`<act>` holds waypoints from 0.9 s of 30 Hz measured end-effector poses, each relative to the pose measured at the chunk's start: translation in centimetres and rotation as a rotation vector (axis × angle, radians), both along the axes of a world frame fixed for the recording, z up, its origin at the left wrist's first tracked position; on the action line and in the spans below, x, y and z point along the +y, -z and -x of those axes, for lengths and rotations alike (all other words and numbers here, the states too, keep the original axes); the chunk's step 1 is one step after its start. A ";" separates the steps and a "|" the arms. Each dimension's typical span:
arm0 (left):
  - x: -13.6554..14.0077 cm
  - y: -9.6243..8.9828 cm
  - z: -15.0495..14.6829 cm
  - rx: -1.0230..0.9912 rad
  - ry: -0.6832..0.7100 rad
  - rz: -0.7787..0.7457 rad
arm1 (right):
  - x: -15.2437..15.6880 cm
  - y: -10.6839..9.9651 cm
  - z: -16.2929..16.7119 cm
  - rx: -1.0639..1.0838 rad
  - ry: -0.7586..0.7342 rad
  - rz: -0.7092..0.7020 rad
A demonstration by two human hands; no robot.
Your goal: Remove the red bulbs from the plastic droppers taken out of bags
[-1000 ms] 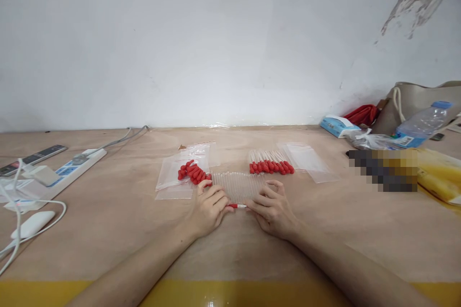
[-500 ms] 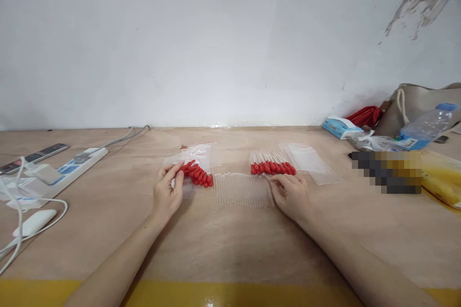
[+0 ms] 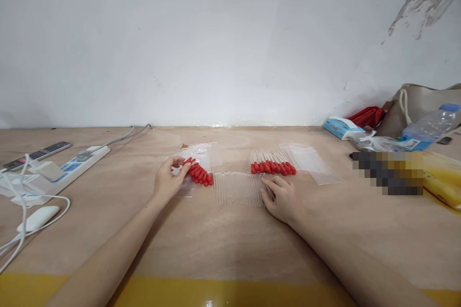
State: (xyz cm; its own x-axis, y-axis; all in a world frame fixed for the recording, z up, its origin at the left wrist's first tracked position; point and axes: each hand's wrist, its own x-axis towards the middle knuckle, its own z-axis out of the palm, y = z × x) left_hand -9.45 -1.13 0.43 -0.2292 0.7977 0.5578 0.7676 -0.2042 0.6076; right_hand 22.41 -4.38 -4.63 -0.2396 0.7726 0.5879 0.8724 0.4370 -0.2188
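My left hand point(image 3: 170, 176) pinches a red rubber bulb point(image 3: 188, 161) at the upper left end of a small heap of red bulbs point(image 3: 201, 176). Right of that heap, thin clear tubes point(image 3: 237, 188) lie side by side in a row. Thumb and fingertips of my right hand point(image 3: 283, 197) close on a clear tube at the row's right end; the fingers partly hide it. Behind the row lie several droppers, with pale clear stems pointing to the wall and red bulbs point(image 3: 273, 168) toward me.
Clear zip bags point(image 3: 311, 163) lie right of the droppers and behind the heap point(image 3: 201, 151). On the left are a power strip point(image 3: 86, 165), a remote control point(image 3: 38, 154) and white cables. A tissue pack point(image 3: 342, 128), a plastic bottle point(image 3: 430, 127) and a bag stand at the right.
My right hand has moved left and slightly toward me along the tubes, and the row's right end has shifted left. My left hand stays at the bulbs, its fingers slightly shifted.
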 end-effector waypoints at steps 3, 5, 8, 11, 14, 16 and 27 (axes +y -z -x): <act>1.4 -0.8 0.0 0.108 0.042 0.059 | 0.1 0.1 0.0 0.002 -0.029 -0.002; 2.3 -1.1 0.0 0.165 0.039 0.105 | 0.1 0.0 -0.1 0.010 -0.044 -0.008; 3.3 -1.3 0.0 0.232 -0.005 0.185 | 0.0 -0.2 -0.1 0.014 -0.052 -0.011; 3.6 -1.2 0.0 0.292 -0.046 0.257 | -0.1 -0.3 -0.1 0.020 -0.059 -0.006; 3.6 -1.4 0.1 0.295 -0.068 0.291 | 0.2 -0.1 -0.2 0.058 -0.095 -0.001; 3.5 -1.7 0.0 0.271 -0.088 0.273 | 0.4 0.1 -0.2 0.097 -0.111 0.011; 3.3 -1.0 -10.3 0.324 0.429 0.061 | 1.2 0.7 -1.1 0.236 -0.003 -0.028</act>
State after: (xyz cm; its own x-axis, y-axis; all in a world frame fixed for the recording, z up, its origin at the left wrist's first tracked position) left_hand 0.82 2.19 1.45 0.2997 0.8150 0.4959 0.7731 -0.5121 0.3743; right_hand 23.50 -3.18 -5.29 -0.0952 0.7544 0.6495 0.7970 0.4486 -0.4043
